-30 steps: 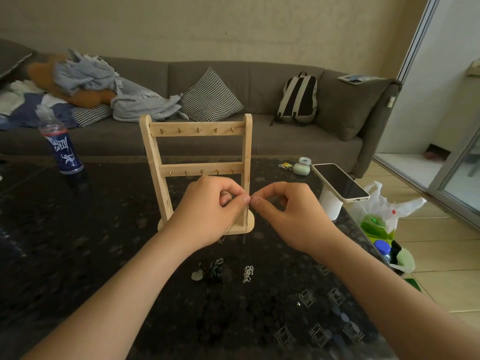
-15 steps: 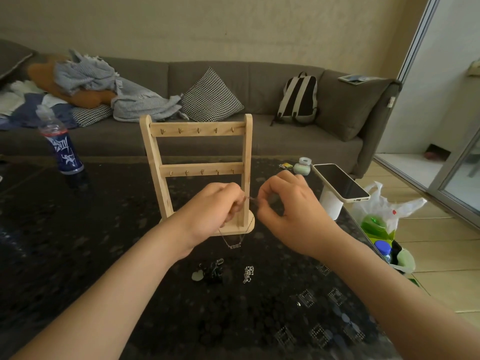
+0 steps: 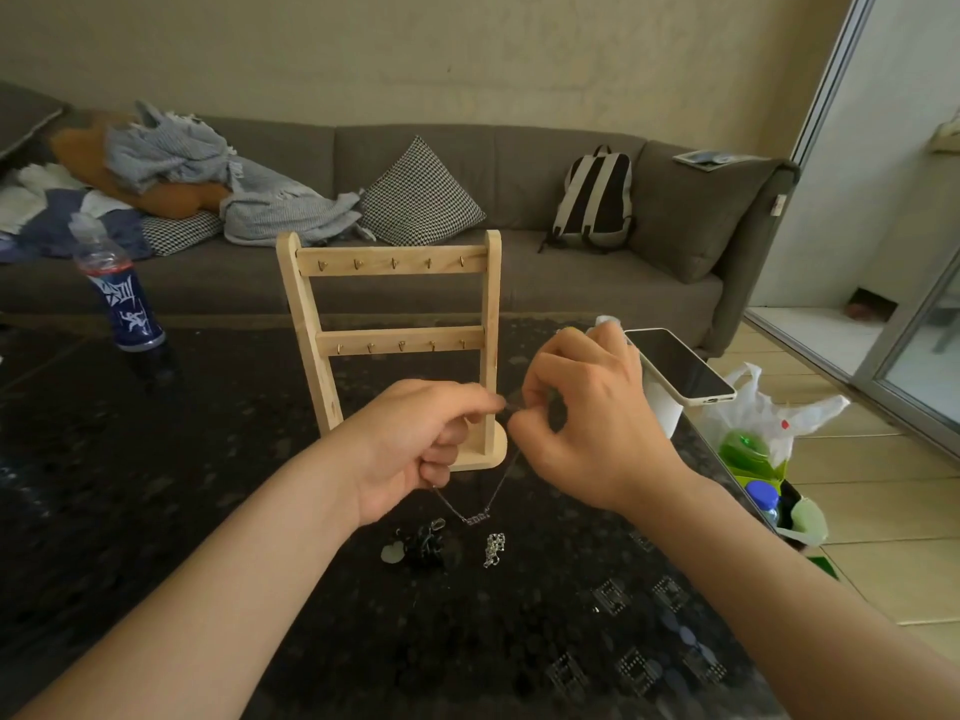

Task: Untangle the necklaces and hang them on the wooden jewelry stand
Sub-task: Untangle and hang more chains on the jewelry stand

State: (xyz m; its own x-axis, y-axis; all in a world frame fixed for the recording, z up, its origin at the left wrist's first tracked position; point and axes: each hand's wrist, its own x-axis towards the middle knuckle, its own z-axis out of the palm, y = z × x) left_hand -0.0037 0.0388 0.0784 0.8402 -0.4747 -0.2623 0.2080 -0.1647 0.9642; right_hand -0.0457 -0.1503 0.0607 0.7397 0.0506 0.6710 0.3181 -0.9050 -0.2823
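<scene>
A wooden jewelry stand (image 3: 390,304) with two rows of small hooks stands upright on the dark table (image 3: 156,511); nothing hangs on its hooks. Just in front of its base, my left hand (image 3: 415,449) and my right hand (image 3: 582,423) each pinch one end of a thin silver necklace (image 3: 478,517), which droops in a loop below them with a small pendant at the bottom. On the table beneath lie a dark tangled necklace with a pale pendant (image 3: 415,548) and a small silver chain (image 3: 493,548).
A blue-labelled bottle (image 3: 122,298) stands at the table's left rear. A phone (image 3: 680,366) rests on a white holder at the right edge, with a small white item behind it. A plastic bag (image 3: 763,423) sits on the floor. A grey sofa with cushions and a backpack runs behind.
Both hands have dropped lower and drawn slightly apart. The silver necklace now hangs in a visible loop below them, where before it was hidden behind the fingers.
</scene>
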